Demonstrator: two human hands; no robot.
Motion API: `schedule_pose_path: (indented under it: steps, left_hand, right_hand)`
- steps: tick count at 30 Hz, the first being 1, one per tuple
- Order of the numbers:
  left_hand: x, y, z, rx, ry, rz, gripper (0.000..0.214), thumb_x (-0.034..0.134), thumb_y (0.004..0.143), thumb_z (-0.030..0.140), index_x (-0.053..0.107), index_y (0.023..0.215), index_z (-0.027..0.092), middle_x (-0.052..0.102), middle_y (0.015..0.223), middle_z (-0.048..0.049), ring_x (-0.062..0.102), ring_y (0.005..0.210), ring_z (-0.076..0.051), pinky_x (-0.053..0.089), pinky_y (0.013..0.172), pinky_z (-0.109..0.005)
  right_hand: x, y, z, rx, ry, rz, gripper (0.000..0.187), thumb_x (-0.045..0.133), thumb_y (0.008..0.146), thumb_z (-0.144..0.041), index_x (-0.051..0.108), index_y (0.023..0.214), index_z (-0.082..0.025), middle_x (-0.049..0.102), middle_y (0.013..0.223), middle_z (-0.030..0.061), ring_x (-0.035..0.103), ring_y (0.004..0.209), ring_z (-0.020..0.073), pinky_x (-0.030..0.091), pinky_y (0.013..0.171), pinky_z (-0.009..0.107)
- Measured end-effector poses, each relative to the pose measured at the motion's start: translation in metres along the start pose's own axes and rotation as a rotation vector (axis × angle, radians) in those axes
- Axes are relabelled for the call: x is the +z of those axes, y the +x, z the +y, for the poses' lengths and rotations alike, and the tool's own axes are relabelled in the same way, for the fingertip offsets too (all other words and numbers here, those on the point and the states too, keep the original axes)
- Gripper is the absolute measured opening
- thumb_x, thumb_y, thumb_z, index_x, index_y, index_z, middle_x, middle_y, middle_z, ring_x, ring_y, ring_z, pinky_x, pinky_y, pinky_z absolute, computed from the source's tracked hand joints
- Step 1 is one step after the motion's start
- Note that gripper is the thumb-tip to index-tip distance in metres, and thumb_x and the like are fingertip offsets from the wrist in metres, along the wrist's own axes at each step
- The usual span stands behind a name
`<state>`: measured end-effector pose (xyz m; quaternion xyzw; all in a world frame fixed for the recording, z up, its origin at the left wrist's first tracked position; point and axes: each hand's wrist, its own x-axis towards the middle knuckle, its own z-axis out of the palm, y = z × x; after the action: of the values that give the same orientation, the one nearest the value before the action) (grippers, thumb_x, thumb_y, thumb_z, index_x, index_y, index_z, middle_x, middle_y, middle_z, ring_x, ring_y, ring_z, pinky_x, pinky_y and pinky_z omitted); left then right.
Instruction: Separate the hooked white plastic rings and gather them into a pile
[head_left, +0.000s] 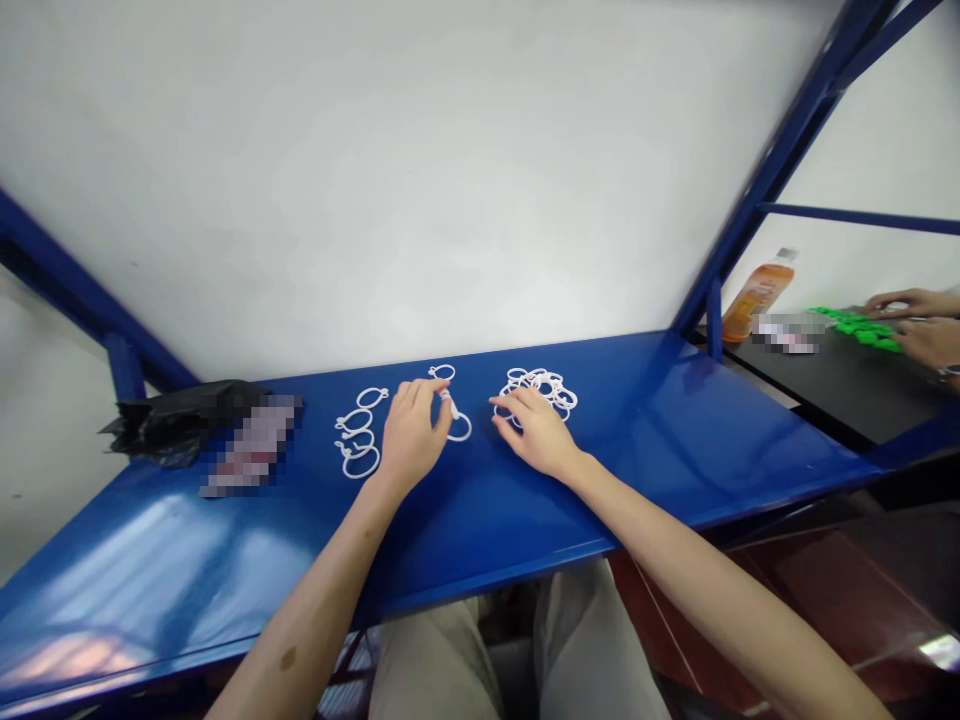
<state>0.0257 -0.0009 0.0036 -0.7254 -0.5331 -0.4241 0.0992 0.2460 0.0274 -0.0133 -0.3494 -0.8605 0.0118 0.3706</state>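
My left hand [415, 428] is closed in a pinch, thumb and forefinger on the small end piece of a white plastic ring [468, 432] that looks like a curtain ring. Just beyond its fingertips lies another white ring [444, 366]. To the left of this hand, several like rings [361, 474] form a rough column, some overlapping, with small eyelets on their rims. My right hand [538, 432] rests at the near left side of a heap of white rings [564, 398]. Its thumb and forefinger are apart, and the palm hides part of the heap.
The blue tabletop [645, 430] meets a white wall, with blue frame posts [715, 320] at both ends. A black plastic bag [161, 425] and a blurred packet [255, 450] lie left. On a dark table at right are an orange drink bottle [757, 295], green pieces [862, 330] and another person's hands [930, 335].
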Motion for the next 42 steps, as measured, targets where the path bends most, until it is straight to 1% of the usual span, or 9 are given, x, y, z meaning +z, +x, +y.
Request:
schedule_pose_path:
  steps: [5,10,16,22,27,29,32,36,42]
  left_hand:
    - [0.008,-0.007,0.011,-0.048,-0.315,-0.217,0.020,0.052,0.096,0.027,0.058,0.114,0.022,0.068,0.107,-0.0042,0.066,0.087,-0.016,0.054,0.084,-0.032]
    - [0.009,-0.008,0.011,-0.178,-0.428,-0.378,0.018,0.053,0.094,0.029,0.060,0.109,0.021,0.071,0.102,-0.0038,0.069,0.080,-0.015,0.056,0.078,-0.032]
    - [0.007,-0.006,0.010,-0.231,-0.495,-0.411,0.031,0.056,0.089,0.027,0.060,0.119,0.022,0.072,0.104,-0.0048,0.070,0.089,-0.017,0.057,0.084,-0.035]
    - [0.010,-0.009,0.010,-0.283,-0.469,-0.367,0.048,0.061,0.087,0.034,0.050,0.132,0.022,0.070,0.115,-0.0066,0.067,0.098,-0.019,0.055,0.087,-0.036]
    - [0.010,-0.010,0.014,-0.153,-0.293,-0.488,0.018,0.058,0.091,0.038,0.067,0.098,0.024,0.076,0.094,-0.0019,0.063,0.097,-0.023,0.048,0.091,-0.042]
    - [0.010,-0.010,0.014,-0.116,-0.276,-0.467,0.016,0.057,0.092,0.036,0.067,0.092,0.025,0.075,0.085,-0.0011,0.062,0.090,-0.023,0.048,0.085,-0.039]
    - [0.010,-0.009,0.010,-0.131,-0.264,-0.337,0.014,0.058,0.092,0.035,0.067,0.089,0.024,0.073,0.083,-0.0015,0.062,0.086,-0.022,0.048,0.080,-0.036]
    - [0.009,-0.008,0.003,-0.144,-0.151,-0.180,0.015,0.060,0.093,0.036,0.067,0.089,0.024,0.072,0.087,-0.0025,0.061,0.086,-0.022,0.046,0.081,-0.037]
    - [0.007,-0.009,-0.002,-0.071,0.041,-0.153,0.019,0.052,0.097,0.031,0.069,0.099,0.023,0.073,0.095,-0.0052,0.056,0.090,-0.025,0.042,0.084,-0.040]
  right_hand:
    - [0.007,-0.003,-0.019,-0.095,0.032,-0.198,0.027,0.059,0.096,-0.031,0.059,0.120,-0.017,0.064,0.112,0.0113,0.061,0.102,0.0242,0.053,0.088,0.038]
    - [0.011,-0.003,-0.017,-0.113,0.012,-0.245,0.012,0.061,0.095,-0.029,0.062,0.100,-0.018,0.064,0.104,0.0096,0.060,0.094,0.0222,0.052,0.085,0.037]
    - [0.012,-0.004,-0.013,-0.074,0.142,-0.192,0.007,0.057,0.094,-0.018,0.061,0.088,-0.019,0.061,0.097,0.0070,0.058,0.089,0.0190,0.051,0.079,0.032]
    - [0.011,-0.002,-0.007,0.049,0.431,-0.038,0.008,0.056,0.093,-0.018,0.061,0.087,-0.020,0.061,0.090,0.0029,0.059,0.078,0.0147,0.051,0.074,0.029]
    - [0.007,-0.001,-0.007,0.127,0.577,0.031,0.009,0.057,0.094,-0.024,0.064,0.091,-0.021,0.064,0.093,0.0036,0.062,0.080,0.0145,0.053,0.073,0.028]
    - [0.004,0.001,-0.009,0.147,0.552,0.055,0.012,0.055,0.095,-0.025,0.064,0.088,-0.020,0.064,0.096,0.0045,0.062,0.086,0.0156,0.052,0.077,0.030]
    - [0.000,0.002,-0.008,0.214,0.497,0.081,0.022,0.051,0.096,-0.024,0.062,0.078,-0.019,0.061,0.103,0.0059,0.060,0.096,0.0173,0.049,0.084,0.032]
    - [0.000,0.003,-0.005,0.270,0.483,0.006,0.030,0.045,0.095,-0.017,0.056,0.067,-0.019,0.059,0.094,0.0038,0.059,0.090,0.0161,0.047,0.084,0.032]
    - [0.005,0.002,-0.003,0.261,0.481,-0.078,0.030,0.043,0.090,-0.012,0.050,0.061,-0.019,0.059,0.081,0.0015,0.057,0.079,0.0148,0.044,0.076,0.028]
